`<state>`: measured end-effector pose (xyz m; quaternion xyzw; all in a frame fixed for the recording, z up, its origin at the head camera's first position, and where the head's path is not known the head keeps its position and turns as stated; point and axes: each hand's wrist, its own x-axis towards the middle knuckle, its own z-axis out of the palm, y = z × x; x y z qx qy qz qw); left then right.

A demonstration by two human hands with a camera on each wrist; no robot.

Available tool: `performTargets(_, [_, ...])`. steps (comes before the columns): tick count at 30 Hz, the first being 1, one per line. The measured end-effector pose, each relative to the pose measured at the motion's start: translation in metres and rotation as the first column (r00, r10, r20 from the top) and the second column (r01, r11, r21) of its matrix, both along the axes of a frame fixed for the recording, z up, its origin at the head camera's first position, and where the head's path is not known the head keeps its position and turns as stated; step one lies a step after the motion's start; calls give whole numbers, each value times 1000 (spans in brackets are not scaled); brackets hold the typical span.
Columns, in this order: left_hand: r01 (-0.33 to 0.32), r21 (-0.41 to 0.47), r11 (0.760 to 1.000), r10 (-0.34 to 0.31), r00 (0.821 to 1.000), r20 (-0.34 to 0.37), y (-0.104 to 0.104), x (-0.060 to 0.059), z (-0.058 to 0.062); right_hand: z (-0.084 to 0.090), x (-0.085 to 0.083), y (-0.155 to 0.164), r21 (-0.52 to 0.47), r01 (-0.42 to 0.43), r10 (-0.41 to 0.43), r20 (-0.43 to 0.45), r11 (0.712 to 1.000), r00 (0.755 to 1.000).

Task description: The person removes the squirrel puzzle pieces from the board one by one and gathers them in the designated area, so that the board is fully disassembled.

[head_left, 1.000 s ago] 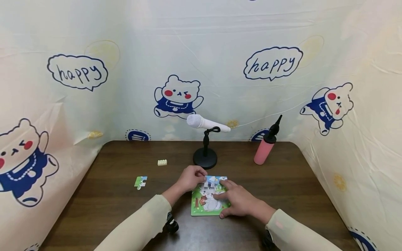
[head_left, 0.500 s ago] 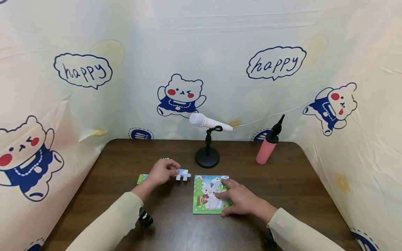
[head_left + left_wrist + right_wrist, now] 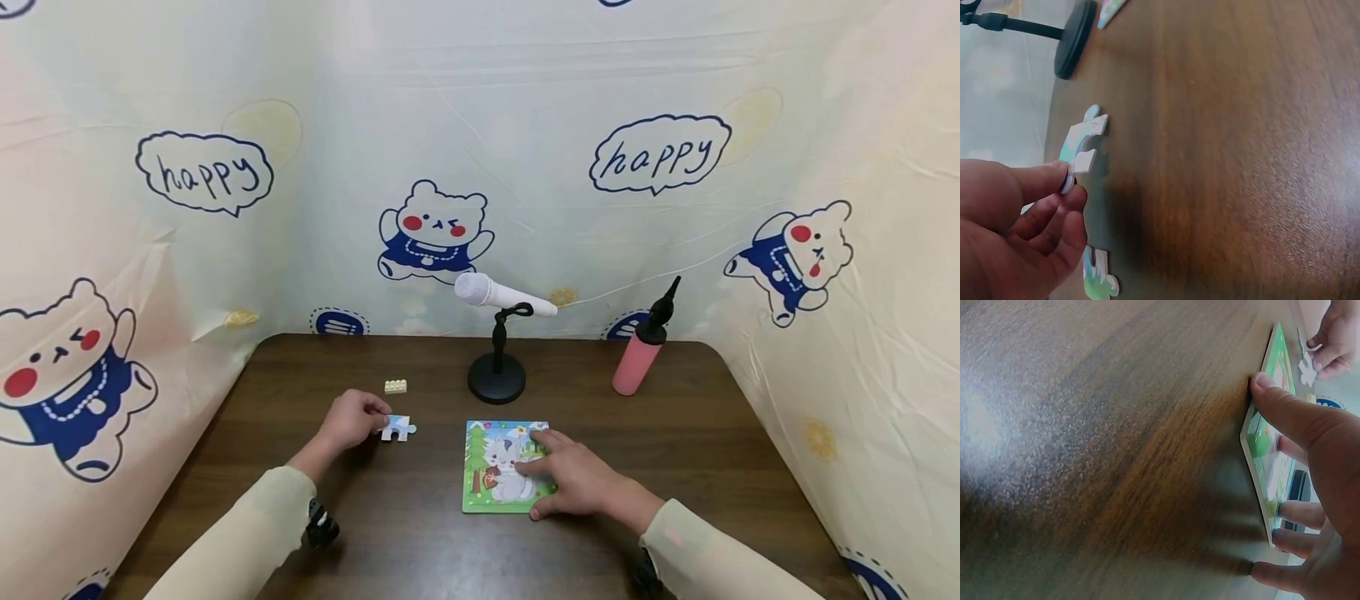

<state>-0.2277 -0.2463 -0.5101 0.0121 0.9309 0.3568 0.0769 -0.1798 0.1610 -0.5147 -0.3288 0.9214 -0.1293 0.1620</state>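
1. Puzzle piece (image 3: 396,422) sat left of the puzzle board (image 3: 495,471), pinched in the left hand (image 3: 351,419).
2. Right hand (image 3: 577,477), spread wide, rested on the board's right side.
3. Gentle edge grip probably served best.

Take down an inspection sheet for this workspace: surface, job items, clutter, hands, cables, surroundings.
Surface: brown wood-grain table, glossy toward the front.
Job items: cartoon puzzle flat on the table; notched blue-and-white piece in hand; second, partly green piece on the table, seen in the left wrist view.
Clutter: cream toy brick, white microphone on a black stand, pink-bodied pump.
Hands: left hand pinches the notched piece; right hand, fingers spread, touches the puzzle.
Cables: none certain; a thin pale line behind the microphone could be a crease.
Surroundings: wrinkled, printed cloth backdrop.
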Motion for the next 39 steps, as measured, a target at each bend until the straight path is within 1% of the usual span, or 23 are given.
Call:
performTargets(5, [-19,-78,997,18,1000,-24,0,0,-4,-2,0,1,2,-3,3,-10,1000,1000])
performTargets(9, [-28,-115,993,23,999,-43,1,-1,-6,-4,-1,1,5,-4,4,-19,1000,1000])
performTargets(16, [-42,-139,989,43,999,1,4,-1,-3,-5,-2,2,9,1,-1,-14,1000,1000])
performTargets(23, [-49,-199,979,51,999,6,5,-4,-6,-6,-2,2,11,7,-6,-7,1000,1000])
performTargets(29, [-54,-191,980,51,999,-20,5,-3,-6,-3,-1,1,2,8,-8,7,1000,1000])
performTargets(33, [-49,-167,985,41,998,-50,10,-2,-1,-3,1,2,-9,17,-17,25,1000,1000])
performTargets(36, [-23,-153,988,7,995,-103,23,-1,6,-4,3,3,-20,23,-22,33,1000,999])
performTargets(38, [4,-137,991,-22,990,-137,35,0,10,-5,4,4,-34,22,-20,34,999,999])
performTargets(39, [17,-122,992,-35,989,-141,42,1,12,-6,4,5,-43,22,-20,37,999,999])
